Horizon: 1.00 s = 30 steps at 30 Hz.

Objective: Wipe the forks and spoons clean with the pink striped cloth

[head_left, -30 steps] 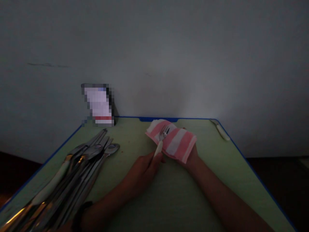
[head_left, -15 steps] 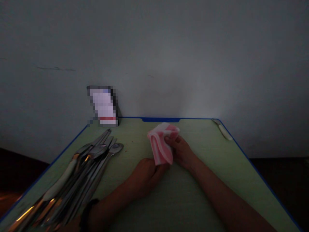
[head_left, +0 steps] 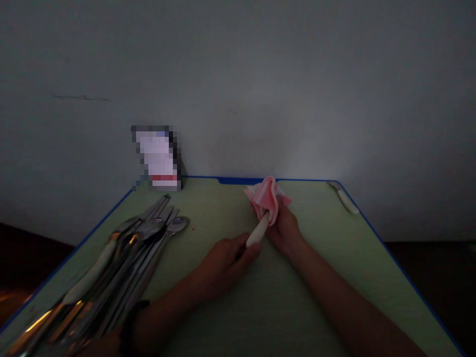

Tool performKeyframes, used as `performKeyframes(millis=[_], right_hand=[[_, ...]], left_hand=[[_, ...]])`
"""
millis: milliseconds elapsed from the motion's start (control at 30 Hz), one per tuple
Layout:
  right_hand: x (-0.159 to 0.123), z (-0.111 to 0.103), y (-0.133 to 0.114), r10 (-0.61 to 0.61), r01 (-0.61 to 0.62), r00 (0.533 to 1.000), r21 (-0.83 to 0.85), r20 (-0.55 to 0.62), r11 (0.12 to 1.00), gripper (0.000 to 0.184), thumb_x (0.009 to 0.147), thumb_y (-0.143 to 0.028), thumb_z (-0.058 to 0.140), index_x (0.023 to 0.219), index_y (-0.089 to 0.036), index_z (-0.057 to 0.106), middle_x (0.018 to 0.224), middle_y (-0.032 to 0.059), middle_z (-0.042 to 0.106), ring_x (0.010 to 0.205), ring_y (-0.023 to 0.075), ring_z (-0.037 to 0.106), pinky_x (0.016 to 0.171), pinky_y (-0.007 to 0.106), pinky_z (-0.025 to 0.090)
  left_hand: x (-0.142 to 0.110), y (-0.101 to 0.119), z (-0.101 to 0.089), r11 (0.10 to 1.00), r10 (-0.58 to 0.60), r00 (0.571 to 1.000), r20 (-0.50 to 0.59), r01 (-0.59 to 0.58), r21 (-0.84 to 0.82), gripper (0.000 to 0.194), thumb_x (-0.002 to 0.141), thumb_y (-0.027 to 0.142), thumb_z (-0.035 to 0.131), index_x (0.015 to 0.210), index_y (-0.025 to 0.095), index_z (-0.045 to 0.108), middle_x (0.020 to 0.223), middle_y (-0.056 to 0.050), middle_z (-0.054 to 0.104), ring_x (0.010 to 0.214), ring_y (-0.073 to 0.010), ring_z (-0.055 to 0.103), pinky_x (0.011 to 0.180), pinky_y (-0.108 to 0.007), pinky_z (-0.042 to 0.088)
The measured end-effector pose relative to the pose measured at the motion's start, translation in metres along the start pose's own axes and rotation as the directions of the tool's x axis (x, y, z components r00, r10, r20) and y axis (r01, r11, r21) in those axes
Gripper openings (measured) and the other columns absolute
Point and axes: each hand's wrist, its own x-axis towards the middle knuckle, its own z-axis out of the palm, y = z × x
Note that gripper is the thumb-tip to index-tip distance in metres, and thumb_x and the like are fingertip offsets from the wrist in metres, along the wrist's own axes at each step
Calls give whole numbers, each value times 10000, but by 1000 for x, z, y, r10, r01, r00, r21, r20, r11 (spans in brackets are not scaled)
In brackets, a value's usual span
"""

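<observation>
My left hand (head_left: 232, 263) is closed around the end of a white handle (head_left: 258, 230), part of a utensil whose far end is hidden in cloth, so I cannot tell its kind. A pink and white striped cloth (head_left: 266, 196) is bunched over that far end. Behind it, my right hand (head_left: 286, 225) grips the cloth from the right side; some of its fingers are covered. Both hands are above the middle of the pale green table (head_left: 316, 307).
To the left lies a pile of metal cutlery (head_left: 130, 263), spoons among it, some with white or gold-coloured handles. A blurred-out phone-like device (head_left: 158, 158) leans on the wall (head_left: 238, 74). One white-handled utensil (head_left: 345, 201) rests near the right edge.
The cloth has shifted right and up the utensil with my right hand, bunching tighter. The white handle, covered before, now shows between my hands.
</observation>
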Motion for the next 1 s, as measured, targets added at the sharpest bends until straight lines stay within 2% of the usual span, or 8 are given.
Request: performKeyframes(millis=[167,367,500,667,800,1000], right_hand=[[0,-2,-2,13,-12,997,-19,76,1000,197,810,-284,544,968,-178,593,892,29,678,773,148,635,769,312,535],[0,-5,-3,75,-63,983,-80,165,995,242,771,-346,609,943,-176,603,882,29,663,783,147,611,781,312,528],[1,-8,-2,102,-91,982,-74,157,993,206,767,-320,606,934,-199,598,877,13,663,788,155,612,758,318,528],[1,-8,-2,184,-161,961,-122,209,979,201,776,-342,572,909,-196,609,819,17,675,742,169,618,723,318,533],[0,-6,-4,182,-160,966,-126,184,979,208,795,-344,543,932,-201,607,839,22,680,748,171,620,735,322,525],[-1,-7,-7,233,-222,962,-83,143,971,220,797,-372,520,890,-195,613,778,33,668,724,190,626,719,357,525]], left_hand=[[-3,-2,2,999,22,999,45,-20,-48,476,953,409,249,779,153,611,511,45,516,458,-87,479,503,-184,363],[-2,-6,5,997,68,995,73,-65,-46,462,946,404,288,864,156,668,506,32,575,479,-97,532,550,-187,403],[-2,-8,6,996,67,995,72,-63,-56,477,930,434,338,784,140,683,558,12,599,498,-94,519,549,-190,389],[-1,-6,1,989,86,995,43,-80,-124,331,898,367,428,734,143,609,619,26,566,548,-91,495,522,-182,347],[1,-3,-3,981,60,998,18,-56,-184,267,867,325,479,686,149,567,592,41,534,525,-83,456,504,-183,324],[-1,-3,-3,948,65,991,121,-23,-318,205,848,318,530,807,146,633,665,19,599,557,-82,492,516,-175,346]])
